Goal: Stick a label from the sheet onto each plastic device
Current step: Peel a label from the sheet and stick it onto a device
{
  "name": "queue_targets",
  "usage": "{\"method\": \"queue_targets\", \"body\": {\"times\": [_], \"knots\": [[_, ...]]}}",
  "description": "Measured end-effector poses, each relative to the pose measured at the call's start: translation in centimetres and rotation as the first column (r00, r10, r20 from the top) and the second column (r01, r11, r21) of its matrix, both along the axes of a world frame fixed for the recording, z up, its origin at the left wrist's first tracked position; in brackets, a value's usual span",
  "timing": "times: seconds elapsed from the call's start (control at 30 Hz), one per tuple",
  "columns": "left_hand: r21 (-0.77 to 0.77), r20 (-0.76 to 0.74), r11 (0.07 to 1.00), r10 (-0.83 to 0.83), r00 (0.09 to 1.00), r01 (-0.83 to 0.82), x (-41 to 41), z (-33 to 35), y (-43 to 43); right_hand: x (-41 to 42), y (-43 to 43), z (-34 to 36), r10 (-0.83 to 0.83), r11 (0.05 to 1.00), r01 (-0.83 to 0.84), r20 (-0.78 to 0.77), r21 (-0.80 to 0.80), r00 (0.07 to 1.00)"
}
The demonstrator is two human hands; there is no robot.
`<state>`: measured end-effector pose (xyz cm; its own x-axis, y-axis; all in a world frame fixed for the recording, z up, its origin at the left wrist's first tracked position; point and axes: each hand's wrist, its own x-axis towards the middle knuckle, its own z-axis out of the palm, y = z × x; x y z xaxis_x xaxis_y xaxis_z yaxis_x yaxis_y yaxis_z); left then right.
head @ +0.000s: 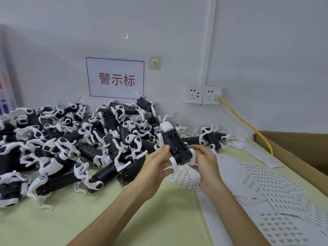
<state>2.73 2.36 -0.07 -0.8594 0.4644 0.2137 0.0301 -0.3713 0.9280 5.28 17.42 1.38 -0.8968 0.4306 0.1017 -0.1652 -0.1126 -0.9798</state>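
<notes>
Black plastic device point(174, 142) gripped between left hand point(156, 167) and right hand point(206, 166), above the label sheet point(183, 176)

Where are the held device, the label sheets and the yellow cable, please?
held device point(174, 144): head view, on its black underside between the hands.
label sheets point(266, 185): head view, on the printed face of one sheet.
yellow cable point(248, 124): head view, midway along its run from the socket.

The wall point(266, 50) carries a red-lettered sign point(115, 79), two sockets point(194, 94) and a yellow cable point(248, 126).
</notes>
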Motion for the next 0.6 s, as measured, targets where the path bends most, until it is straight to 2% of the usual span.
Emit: {"method": "queue_targets", "body": {"times": [0.13,0.23,0.33,0.47,0.6], "knots": [[0.01,0.054,0.999,0.042,0.998,-0.042,-0.4,-0.2,-1.3,0.2,0.3,0.5,0.181,0.983,-0.174,-0.169,0.057,0.969],[0.027,0.077,1.0,0.011,0.997,-0.013,-0.5,-0.4,-1.7,0.1,0.0,0.2,0.285,0.944,-0.246,-0.169,0.219,0.943],[-0.021,0.09,1.0,0.009,0.996,-0.007,-0.5,-0.6,-1.7,0.0,-0.6,-0.3,0.277,0.924,-0.221,-0.151,0.311,0.949],[-0.208,-0.064,0.969,0.125,0.99,-0.136,-0.9,-0.9,-1.8,0.2,-0.5,-0.6,0.223,0.938,-0.177,-0.129,0.299,0.966],[-0.283,-0.19,0.949,0.086,0.978,-0.138,-0.9,-1.1,-1.5,0.2,-0.6,-0.6,0.196,0.953,-0.162,-0.112,0.256,0.974]]}}
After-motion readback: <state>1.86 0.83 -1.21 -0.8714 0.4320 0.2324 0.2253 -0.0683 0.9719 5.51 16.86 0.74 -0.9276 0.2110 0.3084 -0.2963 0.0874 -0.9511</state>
